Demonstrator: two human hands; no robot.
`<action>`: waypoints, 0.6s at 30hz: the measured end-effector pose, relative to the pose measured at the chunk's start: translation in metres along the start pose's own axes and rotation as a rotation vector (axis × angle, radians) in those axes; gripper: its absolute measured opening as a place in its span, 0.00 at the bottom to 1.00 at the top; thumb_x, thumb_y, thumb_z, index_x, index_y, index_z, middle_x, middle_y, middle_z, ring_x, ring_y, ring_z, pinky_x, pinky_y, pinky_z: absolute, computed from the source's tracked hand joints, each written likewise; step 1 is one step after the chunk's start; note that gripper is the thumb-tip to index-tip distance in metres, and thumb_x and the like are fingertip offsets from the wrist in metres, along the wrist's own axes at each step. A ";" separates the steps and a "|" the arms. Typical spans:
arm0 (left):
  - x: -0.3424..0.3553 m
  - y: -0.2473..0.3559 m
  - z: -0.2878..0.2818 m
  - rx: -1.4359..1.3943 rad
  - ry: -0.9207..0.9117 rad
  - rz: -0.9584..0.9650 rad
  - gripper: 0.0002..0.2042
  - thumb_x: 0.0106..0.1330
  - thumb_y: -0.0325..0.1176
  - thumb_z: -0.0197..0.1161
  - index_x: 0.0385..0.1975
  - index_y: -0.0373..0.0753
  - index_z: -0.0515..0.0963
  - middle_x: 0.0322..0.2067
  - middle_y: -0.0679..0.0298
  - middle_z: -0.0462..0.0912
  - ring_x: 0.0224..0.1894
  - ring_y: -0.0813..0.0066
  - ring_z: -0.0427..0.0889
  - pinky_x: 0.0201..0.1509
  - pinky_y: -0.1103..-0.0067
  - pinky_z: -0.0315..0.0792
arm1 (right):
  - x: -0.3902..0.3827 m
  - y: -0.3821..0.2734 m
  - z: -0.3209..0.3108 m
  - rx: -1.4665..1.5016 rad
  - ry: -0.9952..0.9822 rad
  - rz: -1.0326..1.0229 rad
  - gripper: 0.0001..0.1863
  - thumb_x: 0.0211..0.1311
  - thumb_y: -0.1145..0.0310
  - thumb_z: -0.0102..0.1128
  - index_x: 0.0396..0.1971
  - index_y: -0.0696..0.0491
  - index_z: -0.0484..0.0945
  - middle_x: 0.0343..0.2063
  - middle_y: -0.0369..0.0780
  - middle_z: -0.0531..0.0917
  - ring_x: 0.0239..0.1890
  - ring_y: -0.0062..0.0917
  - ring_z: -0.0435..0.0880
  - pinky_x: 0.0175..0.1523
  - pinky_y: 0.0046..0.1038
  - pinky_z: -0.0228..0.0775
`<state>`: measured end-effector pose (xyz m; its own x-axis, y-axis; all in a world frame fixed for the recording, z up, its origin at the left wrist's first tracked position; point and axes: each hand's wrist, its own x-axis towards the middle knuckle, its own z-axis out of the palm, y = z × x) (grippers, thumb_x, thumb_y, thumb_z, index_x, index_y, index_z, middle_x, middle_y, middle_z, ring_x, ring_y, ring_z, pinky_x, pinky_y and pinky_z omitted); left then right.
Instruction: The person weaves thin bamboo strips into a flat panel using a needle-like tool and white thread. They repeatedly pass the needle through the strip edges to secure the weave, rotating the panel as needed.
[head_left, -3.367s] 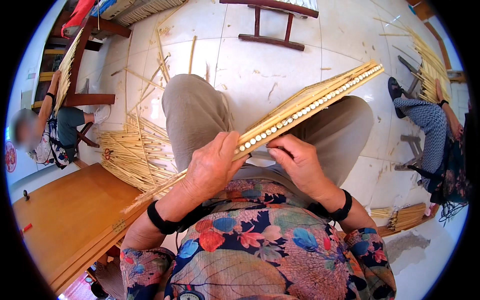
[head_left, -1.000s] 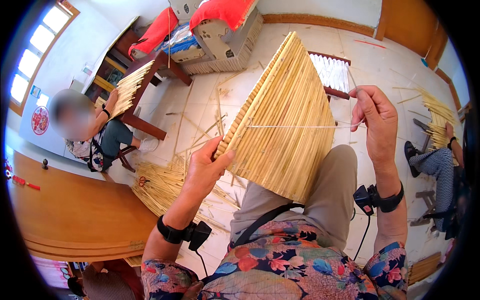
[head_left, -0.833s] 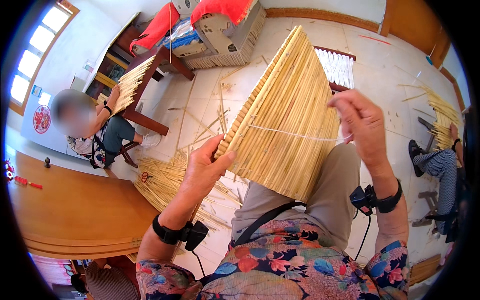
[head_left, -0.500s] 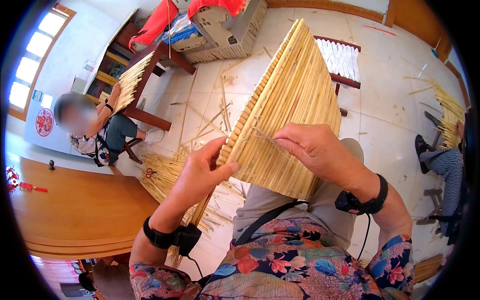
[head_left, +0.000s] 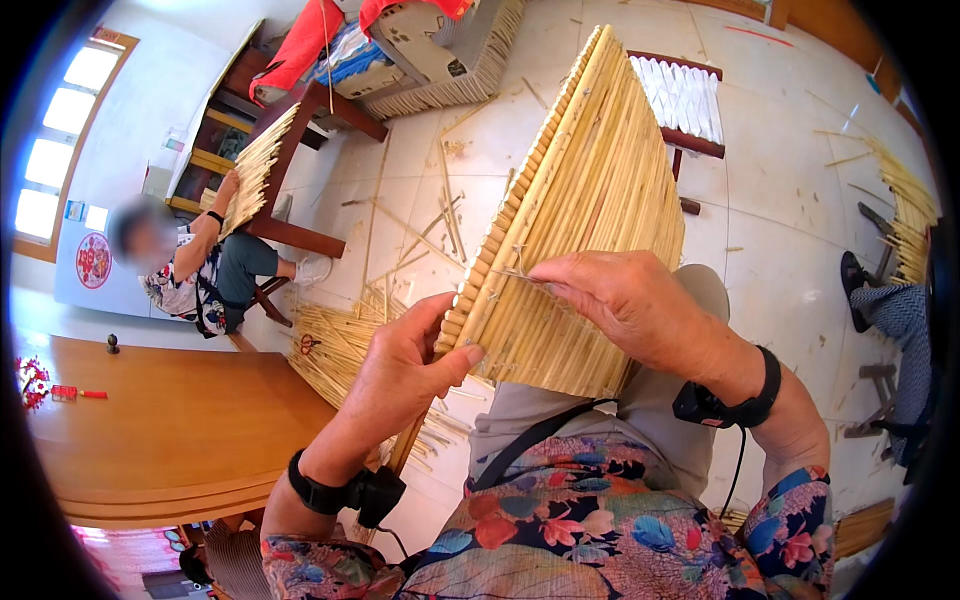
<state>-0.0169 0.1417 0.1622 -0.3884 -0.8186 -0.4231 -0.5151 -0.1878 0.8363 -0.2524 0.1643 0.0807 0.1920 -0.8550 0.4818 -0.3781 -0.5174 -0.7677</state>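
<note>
Left hand [head_left: 412, 352], at the lower left edge of the golden-tan panel of parallel straw stalks [head_left: 610, 210]: fingers clamped around the bundled border, thumb on the front face, much the same grip as a second ago. The panel itself stands tilted above the person's lap, its thick border to the left. On that border lies the tip of a thin, grey needle-like tool [head_left: 512, 274], with a short bit of pale thread [head_left: 520, 254] just above it. Right hand [head_left: 622, 300], in front of the panel's face: thumb and forefinger pinched together on the tool. A second ago this hand was out to the right of the panel, holding a white thread taut; it has since swung back across the face to the border. The change suggests that the pull on the thread is over and the tool is back at the stitched line.

Writing, left to right: far left of the panel, small blue and white cards [head_left: 75, 210] and a round red-and-white ornament [head_left: 93, 260] carry marks that cannot be read here. Right of the panel's lower end, the black wrist-worn box [head_left: 700, 404] bears a tiny label, also illegible. No lettering shows on the panel.
</note>
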 end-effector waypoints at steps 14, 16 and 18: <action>-0.006 -0.007 0.010 0.066 0.017 -0.007 0.20 0.65 0.22 0.62 0.57 0.30 0.71 0.26 0.70 0.75 0.22 0.89 0.68 0.23 0.89 0.62 | -0.018 -0.007 -0.011 -0.042 -0.058 0.061 0.11 0.67 0.70 0.53 0.44 0.57 0.79 0.33 0.48 0.84 0.35 0.40 0.85 0.40 0.35 0.78; -0.007 -0.008 0.012 0.033 0.020 -0.004 0.20 0.65 0.22 0.62 0.57 0.30 0.70 0.27 0.71 0.75 0.22 0.90 0.67 0.24 0.89 0.62 | -0.019 -0.007 -0.012 -0.050 -0.063 0.054 0.11 0.67 0.70 0.53 0.44 0.57 0.79 0.33 0.48 0.84 0.35 0.40 0.85 0.40 0.35 0.78; -0.007 -0.010 0.013 -0.002 0.023 -0.008 0.20 0.65 0.22 0.62 0.57 0.30 0.70 0.27 0.71 0.75 0.22 0.90 0.67 0.24 0.89 0.62 | -0.019 -0.006 -0.012 -0.060 -0.073 0.045 0.11 0.67 0.70 0.53 0.43 0.57 0.79 0.33 0.47 0.84 0.35 0.40 0.85 0.40 0.35 0.78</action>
<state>-0.0187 0.1562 0.1524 -0.3667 -0.8293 -0.4217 -0.5167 -0.1953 0.8336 -0.2644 0.1842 0.0808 0.2382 -0.8789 0.4133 -0.4410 -0.4770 -0.7603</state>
